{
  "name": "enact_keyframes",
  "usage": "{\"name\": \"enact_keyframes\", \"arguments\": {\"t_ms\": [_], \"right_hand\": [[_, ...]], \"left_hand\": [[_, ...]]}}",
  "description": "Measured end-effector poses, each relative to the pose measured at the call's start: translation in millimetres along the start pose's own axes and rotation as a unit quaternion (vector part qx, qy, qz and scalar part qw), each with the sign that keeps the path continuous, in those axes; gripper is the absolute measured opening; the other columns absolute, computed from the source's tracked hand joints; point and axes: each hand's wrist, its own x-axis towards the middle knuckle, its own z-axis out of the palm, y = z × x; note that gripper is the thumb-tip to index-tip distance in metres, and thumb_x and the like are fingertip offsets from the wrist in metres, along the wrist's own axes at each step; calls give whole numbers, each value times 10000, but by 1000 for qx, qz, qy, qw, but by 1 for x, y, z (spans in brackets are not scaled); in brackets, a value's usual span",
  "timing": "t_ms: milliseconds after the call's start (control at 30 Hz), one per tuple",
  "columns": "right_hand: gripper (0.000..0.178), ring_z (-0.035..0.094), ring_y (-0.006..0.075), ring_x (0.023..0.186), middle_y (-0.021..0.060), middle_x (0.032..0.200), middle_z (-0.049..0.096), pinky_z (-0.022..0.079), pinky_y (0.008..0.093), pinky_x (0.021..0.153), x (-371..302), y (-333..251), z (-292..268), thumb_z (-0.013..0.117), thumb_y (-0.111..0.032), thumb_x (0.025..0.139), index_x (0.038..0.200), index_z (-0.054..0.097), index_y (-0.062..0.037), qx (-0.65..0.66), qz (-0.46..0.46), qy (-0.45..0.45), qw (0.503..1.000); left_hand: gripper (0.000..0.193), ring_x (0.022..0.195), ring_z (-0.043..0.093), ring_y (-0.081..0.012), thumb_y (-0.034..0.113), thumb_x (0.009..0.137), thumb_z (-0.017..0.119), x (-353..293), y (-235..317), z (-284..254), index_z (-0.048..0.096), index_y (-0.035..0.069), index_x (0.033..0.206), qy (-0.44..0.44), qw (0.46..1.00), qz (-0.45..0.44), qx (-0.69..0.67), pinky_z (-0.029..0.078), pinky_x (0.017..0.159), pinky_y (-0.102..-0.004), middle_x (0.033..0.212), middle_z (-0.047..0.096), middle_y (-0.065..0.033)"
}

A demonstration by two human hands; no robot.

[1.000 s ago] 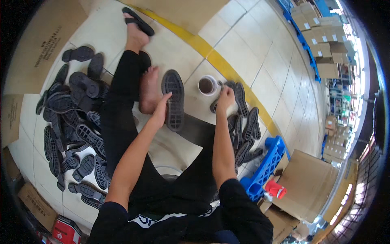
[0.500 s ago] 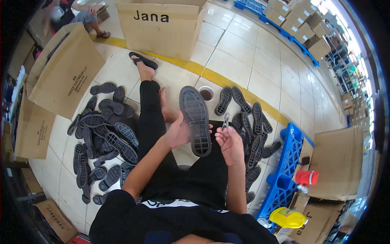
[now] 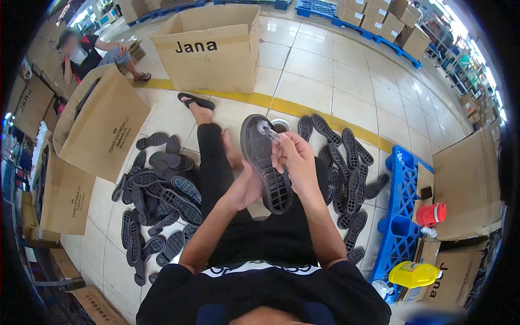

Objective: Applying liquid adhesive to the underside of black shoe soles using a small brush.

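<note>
My left hand is closed on the left edge of a dark grey shoe sole, held above my lap with its grid-patterned side facing me. Small metal tweezers are pinched in my right hand. At their tip a white wad touches the upper end of the sole. Just beyond, a white cup of brown liquid stands on the floor, partly hidden by the sole and my right hand.
Loose soles lie in a heap to my left and a smaller group to my right. A blue pallet, red container and yellow jug stand at the right. Cardboard boxes surround me; a person sits far left.
My right hand has moved up and left, bringing the tweezers' tip onto the upper end of the sole. My left hand still holds the sole. The view has tilted and shifted slightly.
</note>
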Motion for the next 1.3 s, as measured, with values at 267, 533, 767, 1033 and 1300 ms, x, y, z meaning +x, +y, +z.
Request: {"name": "enact_keyframes", "arguments": {"t_ms": [267,533,767,1033,1300], "right_hand": [[223,525,91,524,22,723,554,351,209,428,7,10,4,477,-208,985,892,566,-26,-1,11,1,1000],[212,471,65,531,-9,671,503,371,203,477,10,3,-2,467,-189,989,869,546,-32,-135,-17,-51,989],[103,579,200,596,137,656,509,449,343,575,3,-23,1,496,-100,925,911,526,-3,-418,-2,-227,880],[106,552,334,681,175,770,525,455,360,637,-27,-11,-13,524,-88,892,902,523,18,-444,-87,-259,853],[83,575,321,722,149,802,540,470,361,658,-25,-35,-29,553,-73,866,885,537,6,-557,-144,-287,766]], "left_hand": [[806,1217,422,-187,753,819,322,-2,-10,-12,381,122,1318,0,1000,21,12,344,1031,-404,1229,462,-33],[848,1206,477,-238,732,860,276,-10,4,-9,346,69,1383,38,997,-37,60,374,1029,-422,1276,497,-96],[772,1130,553,-273,660,925,244,-11,27,-7,332,49,1390,55,998,-25,-9,438,974,-435,1260,528,-140],[752,1060,589,-305,656,937,187,11,38,-14,373,62,1359,104,988,84,-76,465,941,-445,1186,567,-158],[890,1042,598,-354,746,875,161,14,47,-19,421,23,1325,121,987,55,-87,468,929,-475,1141,590,-212]]}}
